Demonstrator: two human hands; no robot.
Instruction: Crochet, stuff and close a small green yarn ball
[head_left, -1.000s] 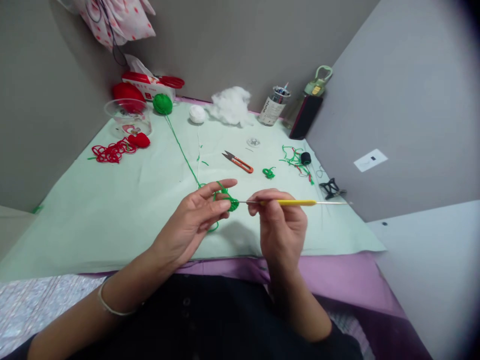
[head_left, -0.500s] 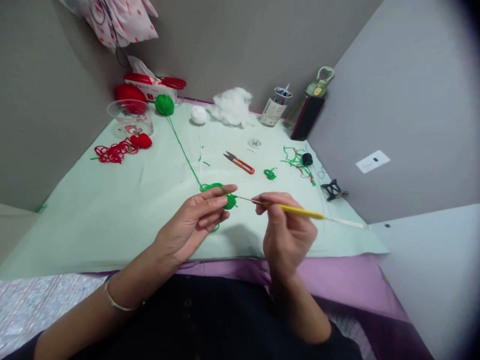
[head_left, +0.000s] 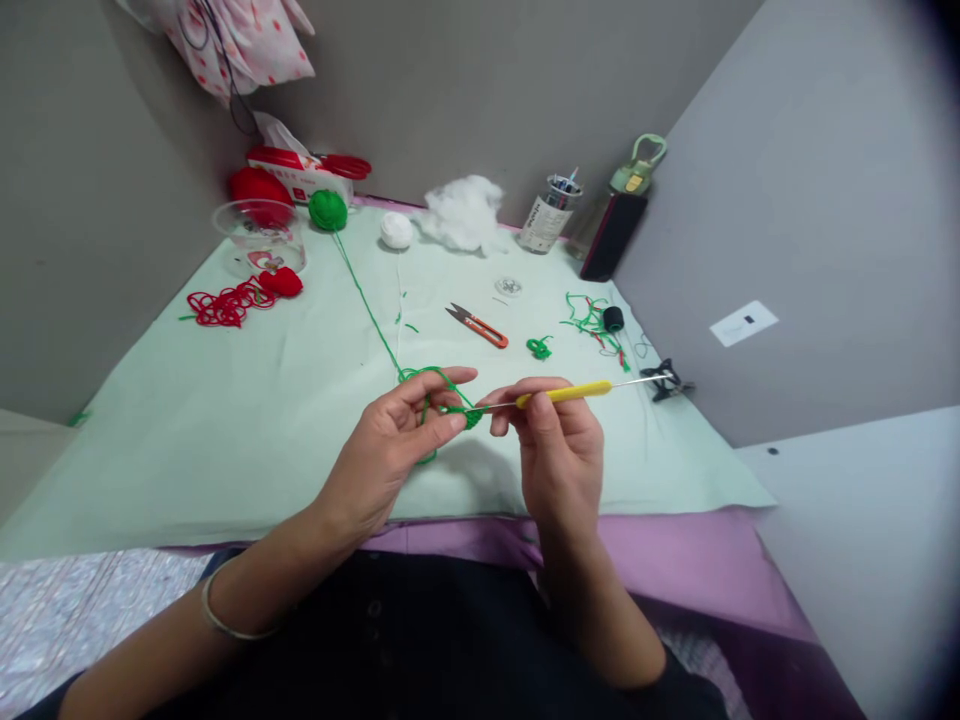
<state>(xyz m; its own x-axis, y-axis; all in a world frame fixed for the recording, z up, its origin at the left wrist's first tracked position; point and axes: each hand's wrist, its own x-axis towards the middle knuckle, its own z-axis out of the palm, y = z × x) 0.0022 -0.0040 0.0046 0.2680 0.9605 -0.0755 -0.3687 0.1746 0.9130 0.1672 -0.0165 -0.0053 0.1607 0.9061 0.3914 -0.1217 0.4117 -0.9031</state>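
Note:
My left hand [head_left: 390, 445] pinches a small green crochet piece [head_left: 470, 416] between thumb and fingers, with green yarn [head_left: 367, 300] looped over its forefinger. That strand runs back across the table to a green yarn ball [head_left: 328, 209]. My right hand [head_left: 555, 445] is closed on a yellow-handled crochet hook [head_left: 574, 392], whose metal tip sits at the green piece. Both hands hover just above the near part of the pale green mat [head_left: 225, 420].
Orange thread snips [head_left: 478, 325] lie mid-mat, beside a small green scrap [head_left: 538, 347] and green offcuts [head_left: 589, 315]. At the left are red yarn [head_left: 225, 303] and a clear cup [head_left: 259, 235]. White stuffing [head_left: 465, 212], a jar [head_left: 547, 212] and a black clip [head_left: 664, 378] sit at the back and right.
The hook swung from level to tilted down, then up again, as my right hand moved in closer to the green piece. The yarn loop on my left forefinger grew.

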